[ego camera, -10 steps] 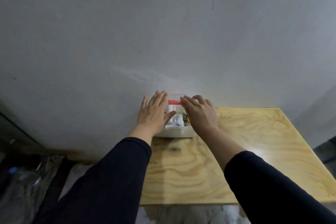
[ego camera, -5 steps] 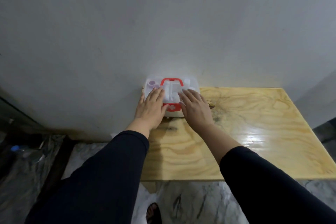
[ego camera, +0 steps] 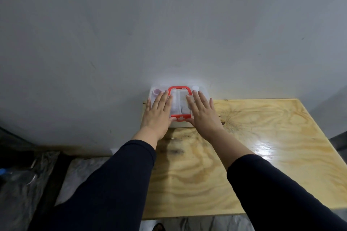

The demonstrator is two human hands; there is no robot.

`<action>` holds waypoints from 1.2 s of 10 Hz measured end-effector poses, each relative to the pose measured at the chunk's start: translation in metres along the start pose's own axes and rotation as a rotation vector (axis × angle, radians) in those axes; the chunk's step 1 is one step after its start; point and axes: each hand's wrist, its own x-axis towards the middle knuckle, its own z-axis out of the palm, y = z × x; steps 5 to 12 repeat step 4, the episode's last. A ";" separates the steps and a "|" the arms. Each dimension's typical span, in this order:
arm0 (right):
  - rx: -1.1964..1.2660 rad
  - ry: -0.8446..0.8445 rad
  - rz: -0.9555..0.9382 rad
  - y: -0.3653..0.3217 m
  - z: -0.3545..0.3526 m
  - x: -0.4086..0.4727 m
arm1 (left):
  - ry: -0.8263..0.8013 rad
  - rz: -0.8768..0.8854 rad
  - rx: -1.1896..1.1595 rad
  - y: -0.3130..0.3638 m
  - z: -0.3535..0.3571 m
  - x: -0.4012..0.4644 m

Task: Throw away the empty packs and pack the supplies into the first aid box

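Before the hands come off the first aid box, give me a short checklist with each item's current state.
1. Lid down on the first aid box: ok, it lies flat over the base.
2. Left hand and right hand flat on the lid, either side of the red handle: ok.
3. Red latch clicked shut: cannot tell.
4. Supplies inside: ok, shapes show through the clear lid.
5. Loose packs left on the wooden table: ok, none visible.
6. Box fully on the table: ok, at its far left corner by the wall.

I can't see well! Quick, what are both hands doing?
Left hand: open, flat on the first aid box lid.
Right hand: open, flat on it too.
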 end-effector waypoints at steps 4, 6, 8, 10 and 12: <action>0.236 -0.073 -0.004 0.008 -0.054 -0.014 | 0.265 0.051 -0.111 -0.018 0.003 -0.033; 0.236 -0.073 -0.004 0.008 -0.054 -0.014 | 0.265 0.051 -0.111 -0.018 0.003 -0.033; 0.236 -0.073 -0.004 0.008 -0.054 -0.014 | 0.265 0.051 -0.111 -0.018 0.003 -0.033; 0.236 -0.073 -0.004 0.008 -0.054 -0.014 | 0.265 0.051 -0.111 -0.018 0.003 -0.033; 0.236 -0.073 -0.004 0.008 -0.054 -0.014 | 0.265 0.051 -0.111 -0.018 0.003 -0.033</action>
